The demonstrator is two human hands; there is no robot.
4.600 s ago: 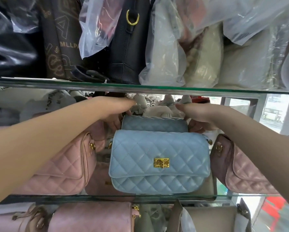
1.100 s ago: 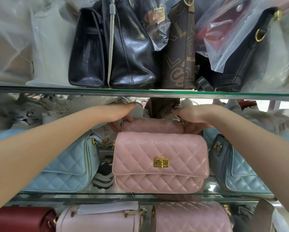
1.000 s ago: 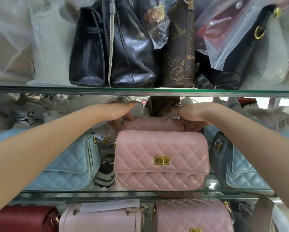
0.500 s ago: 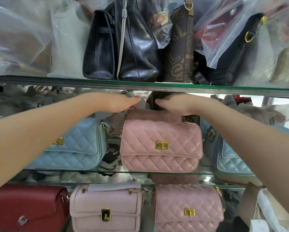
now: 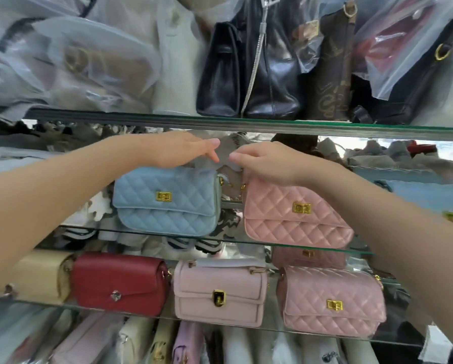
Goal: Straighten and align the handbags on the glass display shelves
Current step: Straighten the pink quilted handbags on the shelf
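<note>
A pink quilted bag (image 5: 296, 211) with a gold clasp stands on the middle glass shelf (image 5: 233, 241), tilted down to the right. My right hand (image 5: 267, 164) lies curled over its top left corner. To its left stands a light blue quilted bag (image 5: 165, 200), facing front. My left hand (image 5: 183, 151) rests flat along that bag's top, its fingertips reaching past the bag toward my right hand. A second blue bag (image 5: 417, 198) shows at the right, partly hidden by my right forearm.
The upper glass shelf (image 5: 246, 124) holds black bags (image 5: 249, 74) and plastic-wrapped bags (image 5: 89, 61) just above my hands. On the shelf below stand a red bag (image 5: 120, 282), a pale pink bag (image 5: 220, 292) and another pink quilted bag (image 5: 330, 303).
My left hand has left the pink bag and moved over the blue bag at its left. The pink bag now sits tilted. The view has pulled back, showing more of the lower shelf.
</note>
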